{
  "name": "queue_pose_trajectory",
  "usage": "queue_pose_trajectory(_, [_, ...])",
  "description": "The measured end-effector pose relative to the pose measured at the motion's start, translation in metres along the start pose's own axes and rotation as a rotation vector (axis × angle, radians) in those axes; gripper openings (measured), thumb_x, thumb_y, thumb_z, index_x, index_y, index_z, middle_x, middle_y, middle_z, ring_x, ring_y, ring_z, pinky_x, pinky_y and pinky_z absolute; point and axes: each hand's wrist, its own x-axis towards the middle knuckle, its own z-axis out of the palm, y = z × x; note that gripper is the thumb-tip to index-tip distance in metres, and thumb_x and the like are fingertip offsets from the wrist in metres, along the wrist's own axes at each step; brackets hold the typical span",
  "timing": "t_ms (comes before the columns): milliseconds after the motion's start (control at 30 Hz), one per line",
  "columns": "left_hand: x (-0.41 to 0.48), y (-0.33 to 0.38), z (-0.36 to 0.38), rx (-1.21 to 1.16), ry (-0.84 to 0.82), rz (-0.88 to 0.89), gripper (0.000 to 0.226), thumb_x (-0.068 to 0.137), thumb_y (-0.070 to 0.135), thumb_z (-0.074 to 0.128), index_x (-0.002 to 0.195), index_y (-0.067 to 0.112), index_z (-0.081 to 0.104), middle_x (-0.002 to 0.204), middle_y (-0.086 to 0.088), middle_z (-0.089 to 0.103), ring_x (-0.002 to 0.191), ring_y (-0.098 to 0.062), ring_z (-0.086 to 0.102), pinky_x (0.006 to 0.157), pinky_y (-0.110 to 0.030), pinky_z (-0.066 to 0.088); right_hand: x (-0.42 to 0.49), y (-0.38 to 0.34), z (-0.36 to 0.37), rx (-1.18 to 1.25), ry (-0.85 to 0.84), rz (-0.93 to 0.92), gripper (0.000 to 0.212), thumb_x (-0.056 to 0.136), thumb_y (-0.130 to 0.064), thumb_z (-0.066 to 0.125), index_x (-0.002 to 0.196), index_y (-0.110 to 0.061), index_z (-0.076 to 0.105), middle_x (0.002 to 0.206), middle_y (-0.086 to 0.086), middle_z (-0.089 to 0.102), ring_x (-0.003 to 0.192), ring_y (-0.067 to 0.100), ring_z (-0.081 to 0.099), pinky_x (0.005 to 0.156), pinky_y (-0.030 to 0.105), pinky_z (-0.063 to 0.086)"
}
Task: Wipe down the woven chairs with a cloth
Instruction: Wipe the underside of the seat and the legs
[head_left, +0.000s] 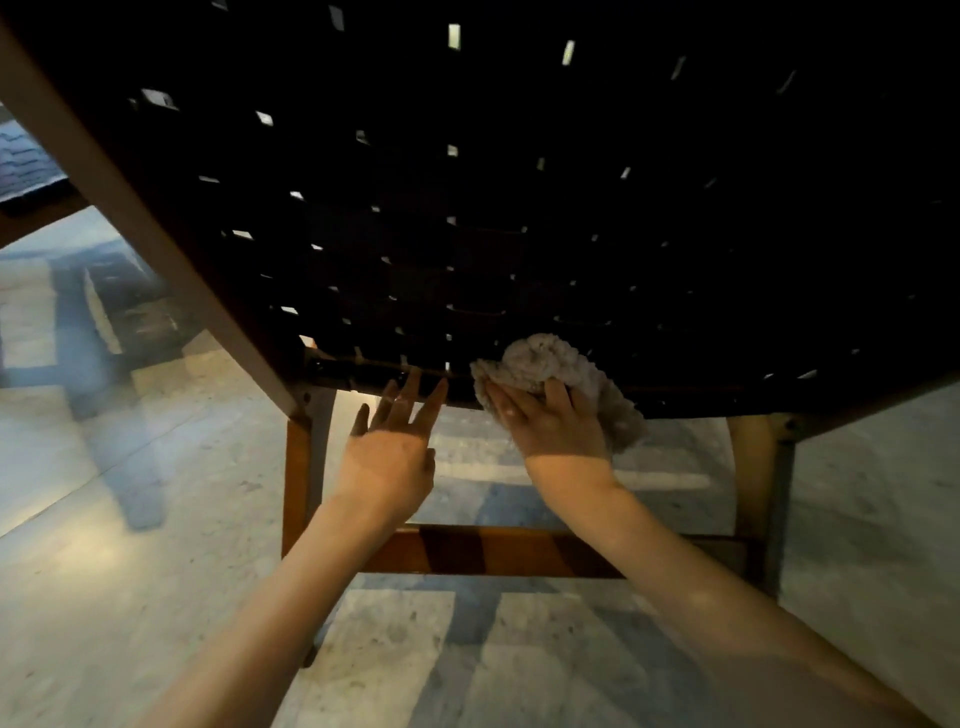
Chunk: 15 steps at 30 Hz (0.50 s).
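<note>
A dark woven chair panel (519, 208) fills the upper view, set in a wooden frame. A crumpled pale cloth (545, 361) lies against the weave near its lower rail. My right hand (550, 421) presses flat on the cloth with straight fingers. My left hand (395, 447) is spread open to the left of the cloth, its fingertips touching the lower rail (363, 371).
Wooden legs (298, 467) and a low crossbar (493, 551) stand under the panel, over a pale stone floor (130, 571). Part of another piece of dark furniture (26, 171) shows at the far left.
</note>
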Motion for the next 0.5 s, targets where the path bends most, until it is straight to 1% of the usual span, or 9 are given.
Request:
queue_pose_trajectory(33, [0.003, 0.003, 0.003, -0.001, 0.006, 0.004, 0.071, 0.102, 0.032, 0.036, 0.147, 0.031, -0.020, 0.156, -0.001, -0.024, 0.146, -0.026, -0.011, 0.119, -0.041, 0.003, -0.007, 0.012, 0.001, 0.000, -0.005, 0.015, 0.045, 0.083, -0.017, 0.041, 0.115, -0.029, 0.070, 0.105, -0.006, 0.072, 0.098, 0.031, 0.044, 0.077, 0.040, 0.052])
queue_pose_trajectory(100, [0.007, 0.011, 0.008, -0.026, 0.047, 0.013, 0.073, 0.101, 0.031, 0.037, 0.144, 0.033, -0.022, 0.156, 0.001, -0.023, 0.145, -0.030, -0.013, 0.118, -0.043, 0.002, -0.022, 0.035, 0.003, -0.015, 0.002, 0.027, 0.046, 0.086, -0.016, 0.039, 0.117, -0.028, 0.070, 0.105, -0.006, 0.072, 0.097, 0.031, 0.044, 0.075, 0.040, 0.055])
queue_pose_trajectory(200, [0.011, 0.024, 0.014, -0.121, 0.154, 0.067, 0.075, 0.098, 0.026, 0.046, 0.141, 0.031, -0.015, 0.159, -0.004, -0.010, 0.147, -0.027, -0.007, 0.118, -0.046, 0.003, -0.041, 0.070, 0.004, -0.058, -0.046, 0.046, 0.048, 0.084, -0.017, 0.038, 0.121, -0.027, 0.067, 0.107, -0.006, 0.072, 0.096, 0.031, 0.042, 0.075, 0.040, 0.055])
queue_pose_trajectory(267, [0.013, 0.028, 0.019, -0.113, 0.179, 0.094, 0.078, 0.093, 0.022, 0.055, 0.145, 0.027, -0.004, 0.159, -0.012, 0.003, 0.147, -0.031, 0.003, 0.116, -0.049, 0.007, -0.054, 0.093, 0.005, -0.076, -0.061, 0.062, 0.048, 0.084, -0.017, 0.038, 0.123, -0.025, 0.065, 0.110, -0.006, 0.070, 0.095, 0.032, 0.042, 0.075, 0.041, 0.055])
queue_pose_trajectory(333, [0.016, 0.030, 0.024, -0.111, 0.217, 0.106, 0.081, 0.085, 0.018, 0.067, 0.149, 0.022, 0.017, 0.155, -0.021, 0.018, 0.142, -0.040, 0.017, 0.111, -0.055, 0.017, -0.065, 0.110, 0.006, -0.088, -0.093, 0.085, 0.049, 0.084, -0.013, 0.037, 0.125, -0.022, 0.064, 0.112, -0.004, 0.070, 0.093, 0.033, 0.041, 0.073, 0.041, 0.055])
queue_pose_trajectory(367, [0.018, 0.032, 0.026, -0.104, 0.224, 0.102, 0.081, 0.083, 0.018, 0.069, 0.149, 0.021, 0.023, 0.153, -0.024, 0.021, 0.140, -0.043, 0.019, 0.110, -0.056, 0.019, -0.070, 0.118, 0.006, -0.092, -0.113, 0.100, 0.051, 0.084, -0.012, 0.036, 0.126, -0.020, 0.063, 0.112, -0.003, 0.070, 0.093, 0.033, 0.040, 0.073, 0.041, 0.055])
queue_pose_trajectory(400, [0.018, 0.033, 0.027, -0.097, 0.216, 0.095, 0.080, 0.083, 0.019, 0.069, 0.149, 0.020, 0.023, 0.153, -0.025, 0.019, 0.140, -0.044, 0.017, 0.110, -0.055, 0.019, -0.075, 0.126, 0.006, -0.097, -0.131, 0.117, 0.054, 0.082, -0.010, 0.034, 0.127, -0.019, 0.062, 0.113, -0.002, 0.069, 0.093, 0.034, 0.040, 0.073, 0.042, 0.055])
queue_pose_trajectory(500, [0.021, 0.040, 0.030, -0.117, 0.192, 0.076, 0.079, 0.092, 0.025, 0.058, 0.148, 0.018, 0.004, 0.156, -0.024, 0.002, 0.144, -0.041, 0.001, 0.116, -0.050, 0.011, -0.087, 0.152, 0.002, -0.101, -0.220, 0.172, 0.058, 0.080, -0.005, 0.033, 0.130, -0.017, 0.059, 0.115, 0.000, 0.069, 0.091, 0.033, 0.040, 0.074, 0.043, 0.054])
